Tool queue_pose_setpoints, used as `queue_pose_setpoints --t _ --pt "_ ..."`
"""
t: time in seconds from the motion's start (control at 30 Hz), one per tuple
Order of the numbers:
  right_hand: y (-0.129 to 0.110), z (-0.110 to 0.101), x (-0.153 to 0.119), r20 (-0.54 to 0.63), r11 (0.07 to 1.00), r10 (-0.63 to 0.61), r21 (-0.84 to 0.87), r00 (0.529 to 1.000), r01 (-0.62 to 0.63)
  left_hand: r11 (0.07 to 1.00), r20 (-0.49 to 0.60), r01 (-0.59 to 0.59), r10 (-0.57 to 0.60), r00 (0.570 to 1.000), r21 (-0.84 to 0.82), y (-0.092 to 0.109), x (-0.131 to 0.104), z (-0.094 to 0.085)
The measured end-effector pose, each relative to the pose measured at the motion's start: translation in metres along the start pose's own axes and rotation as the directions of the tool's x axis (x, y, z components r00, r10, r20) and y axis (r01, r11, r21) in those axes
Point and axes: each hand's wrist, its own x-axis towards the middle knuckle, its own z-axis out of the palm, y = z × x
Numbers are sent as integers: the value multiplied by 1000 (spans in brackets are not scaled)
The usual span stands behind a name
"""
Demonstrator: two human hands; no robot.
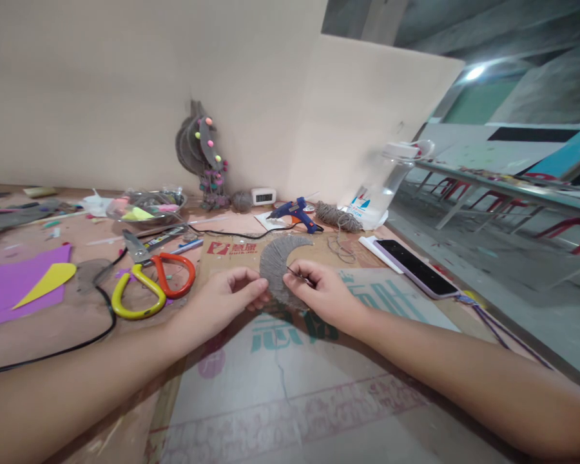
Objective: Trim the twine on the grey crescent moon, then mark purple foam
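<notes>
Pinching a gray crescent [274,263] (yarn-wrapped), both hands [239,290] [328,293] curl closed; scissors [163,293] lie leftward.

A phone [415,267] lies near a clear bottle [385,183], with red stools [573,226] beyond.

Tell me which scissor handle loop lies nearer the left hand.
The red-orange loop of the scissors: it sits on the side toward the left hand, while the yellow loop lies farther off.
</notes>
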Motion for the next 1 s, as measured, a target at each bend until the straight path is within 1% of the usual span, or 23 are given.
queue_pose_setpoints --t 0.2,0.3,0.4,0.53,0.63,0.8,0.9,1.0 --pt "-3 -1 -1 2 1000 3 -18 1000 -2 1000 0 2 -2 1000 -12 2 -2 2" --pt "-4 0 -1 8 1000 20 -21 1000 -20 998 -24 6 -8 1000 -63 -1 -2 2" --pt "-4 0 -2 0 1000 7 -11 1000 -7 992 -46 7 -13 999 -129 -4 -1 2" --pt "-5 -1 -2 8 1000 3 6 1000 -3 985 -49 -1 -8 999 -170 -5 2 0" --pt "-6 -1 -2 53 1000 23 4 998 -24 988 -47 -6 -1 999 -151 -3 3 -1" --pt "-4 0 -3 150 1000 23 -8 988 -22 997 -107 -17 9 994 -71 0 1 -3" --pt "-3 0 -2 168 999 5 -33 986 0 999 -124 -11 7 992 -30 0 1 -4" --pt "-3 0 -2 167 1000 3 -30 986 2 1000 -111 -5 3 994 -16 0 1 -3"
